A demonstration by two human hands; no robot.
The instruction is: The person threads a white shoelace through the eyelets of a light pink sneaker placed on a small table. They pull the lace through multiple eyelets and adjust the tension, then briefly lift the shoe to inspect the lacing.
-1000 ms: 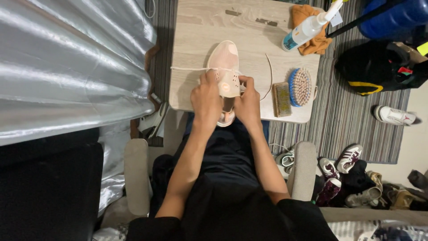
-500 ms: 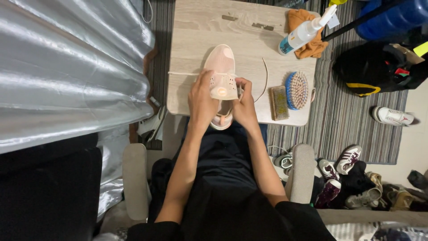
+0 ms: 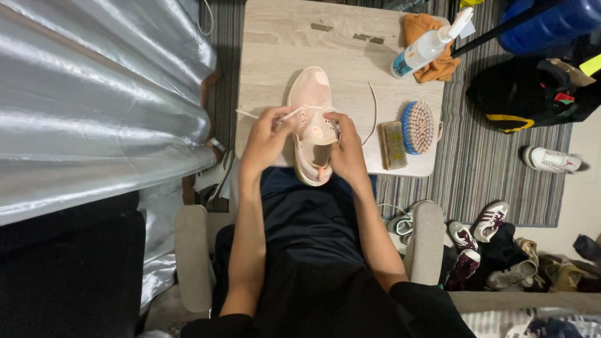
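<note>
Since the earlier frame the left hand (image 3: 266, 139) has drawn away from the pink shoe (image 3: 312, 119) toward the person's left, pulling a white lace (image 3: 289, 114) out with it, so the hands that were pressed together over the shoe now sit apart.

Nearest the wearer, both forearms reach forward over a dark lap from a chair with pale armrests (image 3: 193, 256). That left hand is closed, thumb and fingertips pinched on the lace, which runs taut from the pinch to the eyelets just to its right; a loose tail of the same lace trails past the hand over the table. On the opposite side of the shoe, the right hand (image 3: 346, 150) curls around the shoe's side and tongue, fingers closed on it, steadying it. The shoe lies between the two grips, heel at the near table edge and toe pointing away.

Beyond the right hand, a second lace end (image 3: 374, 109) curves across the light wooden table (image 3: 282, 50). Further right lie a flat wooden brush (image 3: 393, 145) and a blue-backed bristle brush (image 3: 418, 127) side by side. Farthest off, a spray bottle (image 3: 429, 42) rests on an orange cloth (image 3: 432, 59).
</note>
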